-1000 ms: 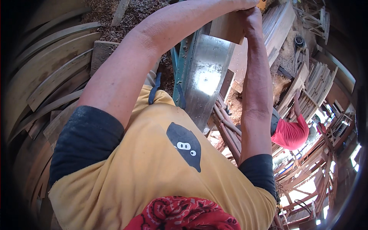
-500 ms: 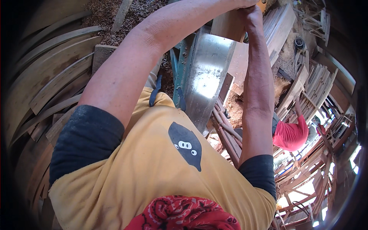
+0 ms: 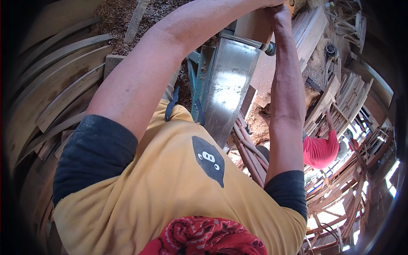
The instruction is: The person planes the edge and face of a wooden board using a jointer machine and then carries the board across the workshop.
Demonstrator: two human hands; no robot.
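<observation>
Both my arms reach forward over a shiny metal machine table (image 3: 227, 89). A pale wooden block (image 3: 254, 26) stands at the table's far end, against a dark roller (image 3: 269, 49). My right hand (image 3: 281, 16) is clamped on the block's right side. My left hand (image 3: 272, 3) lies over the block's top at the picture's upper edge. It is mostly cut off, so its fingers are hidden.
Curved wooden slats (image 3: 55, 89) are stacked on the left, on a floor covered in sawdust (image 3: 117, 15). Stacked planks (image 3: 308, 32) lie beyond the machine. A person in a red shirt (image 3: 319, 149) bends among timber frames on the right. Reddish rods (image 3: 248, 148) lean under the table.
My hands and the block have edged slightly farther along the metal table. The person in red has stayed in the same spot.
</observation>
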